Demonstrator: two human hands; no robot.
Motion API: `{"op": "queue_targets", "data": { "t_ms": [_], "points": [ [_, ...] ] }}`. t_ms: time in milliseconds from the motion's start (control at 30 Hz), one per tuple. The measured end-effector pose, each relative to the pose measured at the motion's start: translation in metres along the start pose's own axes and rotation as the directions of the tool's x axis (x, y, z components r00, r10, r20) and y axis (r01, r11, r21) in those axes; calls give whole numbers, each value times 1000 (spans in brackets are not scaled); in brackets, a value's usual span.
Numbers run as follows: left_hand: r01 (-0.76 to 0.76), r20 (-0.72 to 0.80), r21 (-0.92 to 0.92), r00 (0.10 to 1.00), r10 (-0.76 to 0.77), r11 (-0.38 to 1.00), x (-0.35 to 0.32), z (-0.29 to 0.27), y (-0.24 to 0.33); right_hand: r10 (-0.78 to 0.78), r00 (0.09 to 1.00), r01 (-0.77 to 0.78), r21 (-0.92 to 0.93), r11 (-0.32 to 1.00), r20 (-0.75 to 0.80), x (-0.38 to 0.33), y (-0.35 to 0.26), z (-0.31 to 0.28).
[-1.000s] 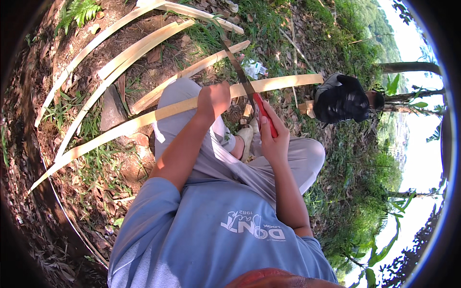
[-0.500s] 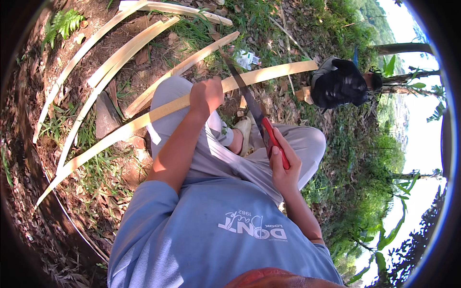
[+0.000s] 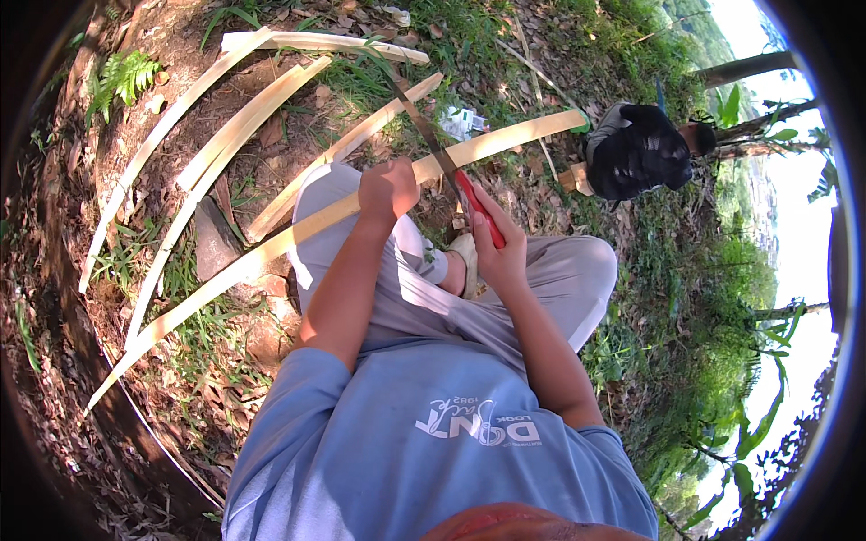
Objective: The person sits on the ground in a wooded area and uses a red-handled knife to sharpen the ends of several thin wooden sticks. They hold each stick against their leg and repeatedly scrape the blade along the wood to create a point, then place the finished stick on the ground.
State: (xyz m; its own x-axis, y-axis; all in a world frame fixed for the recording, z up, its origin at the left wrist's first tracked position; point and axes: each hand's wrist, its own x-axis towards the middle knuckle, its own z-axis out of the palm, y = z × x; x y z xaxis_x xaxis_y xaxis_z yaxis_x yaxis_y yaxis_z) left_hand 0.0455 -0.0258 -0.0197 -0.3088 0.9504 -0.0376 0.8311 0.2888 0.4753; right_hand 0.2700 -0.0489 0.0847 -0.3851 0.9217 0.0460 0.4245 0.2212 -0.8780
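A long, pale wooden plank (image 3: 298, 232) lies across my left knee, its far right end beside a dark bundle. My left hand (image 3: 389, 191) is wrapped round it near its middle and presses it down. Just right of that hand, a handsaw (image 3: 424, 128) with a dark blade crosses over the plank. My right hand (image 3: 502, 250) grips the saw's red handle, which sits on the near side of the plank. Whether the teeth have cut into the wood cannot be made out.
Several other wooden strips (image 3: 162, 149) lie on the leafy ground to the left and ahead. A small white packet (image 3: 462, 123) rests in the grass. At the right are a black bag-like bundle (image 3: 639, 151) and a short wood block (image 3: 575, 179). A flat stone (image 3: 216, 242) is left of my knee.
My right hand has pushed the saw forward and to the left, so its handle is now close to the plank. The left hand keeps its hold.
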Motion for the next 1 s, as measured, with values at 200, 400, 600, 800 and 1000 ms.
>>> {"op": "queue_targets", "data": {
  "t_ms": [200, 400, 600, 800, 1000],
  "points": [
    [-13, -16, 52, 1000, 14, 999, -3, -3, 2, 61, 998, -58, -170, 984, 11, -132, -27, -87],
    [-73, -32, 86, 997, 76, 994, -7, 2, 2, 3, 999, 2, -136, 991, 35, -98, -36, -63],
    [-65, -32, 49, 997, 67, 997, -2, 3, 2, -11, 1000, 11, 56, 998, -1, 29, 0, 13],
    [-62, -18, 86, 998, 64, 994, -4, 1, -1, -73, 995, 80, 90, 993, -75, 9, 5, 10],
    [-52, 40, 86, 998, 48, 995, 2, -2, 6, 79, 996, -83, -128, 988, -41, -124, -26, -78]
  ]
}}
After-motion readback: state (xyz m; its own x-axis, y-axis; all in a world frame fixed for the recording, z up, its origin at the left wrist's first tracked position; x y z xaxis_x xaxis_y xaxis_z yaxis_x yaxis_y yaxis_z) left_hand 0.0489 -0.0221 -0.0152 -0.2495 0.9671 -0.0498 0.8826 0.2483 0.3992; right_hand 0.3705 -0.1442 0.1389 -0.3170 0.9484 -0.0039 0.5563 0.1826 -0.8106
